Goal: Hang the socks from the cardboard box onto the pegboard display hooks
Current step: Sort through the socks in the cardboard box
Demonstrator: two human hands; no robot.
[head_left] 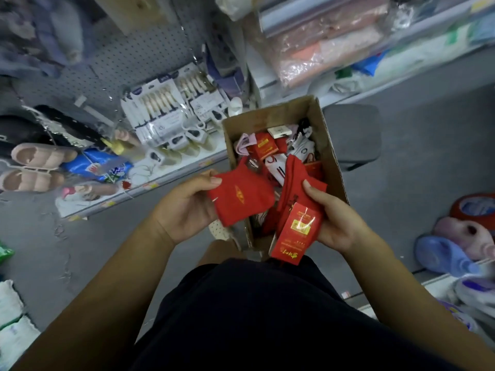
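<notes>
- Your left hand [184, 204] pinches a flat red sock [241, 200] with a gold emblem.
- Your right hand [336, 219] grips a red sock bundle [292, 187], its label hanging down.
- The open cardboard box [330, 156] holds jumbled red and white socks [284, 152].
- The grey pegboard [120, 57] stands beyond it, to the left.

single head view, steep downward tilt, close over hands, facing shelf base.

Shop aisle, pegboard [128, 57] wall, packaged socks [160, 113], shelved slippers [40, 156]

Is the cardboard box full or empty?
Neither: the cardboard box is partly filled. Red and white socks lie piled inside, below the rim, with its brown inner wall showing above them.
</notes>
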